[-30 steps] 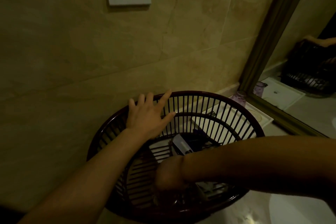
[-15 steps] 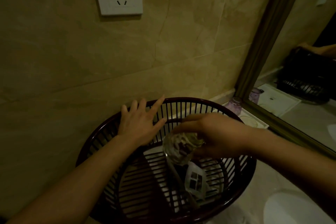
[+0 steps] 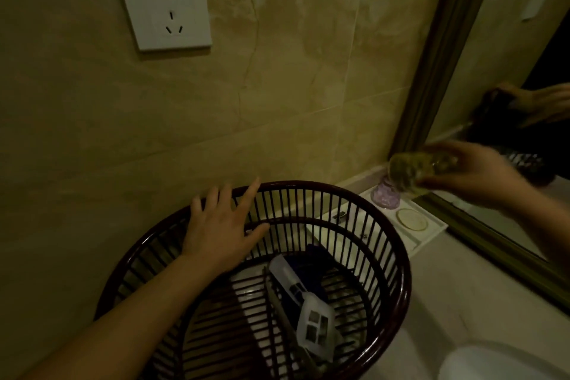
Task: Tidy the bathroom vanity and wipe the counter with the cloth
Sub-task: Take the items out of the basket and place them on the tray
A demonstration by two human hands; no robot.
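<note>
Jar [image 3: 413, 168] held in the air over the white tray [image 3: 431, 227], beside the mirror frame [image 3: 441, 49].
The right hand [image 3: 475, 176] curls fingers and thumb round this blurred glass jar, its label unreadable, just above a purple cup [image 3: 385, 197]. The left hand [image 3: 222, 231] lies flat, fingers spread, on the far rim of the dark slatted basket [image 3: 399, 271], which stands on the counter [image 3: 447, 302] and holds a clear plastic case [image 3: 314, 321].

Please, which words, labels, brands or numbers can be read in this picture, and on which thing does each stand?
No text can be read here.
Wall socket: only plug holes, no writing.
Clear packet in the basket: dark squares, no legible letters.
Glass in the right hand: blurred by motion, no label visible.
White tray: a faint ring, no words.
</note>
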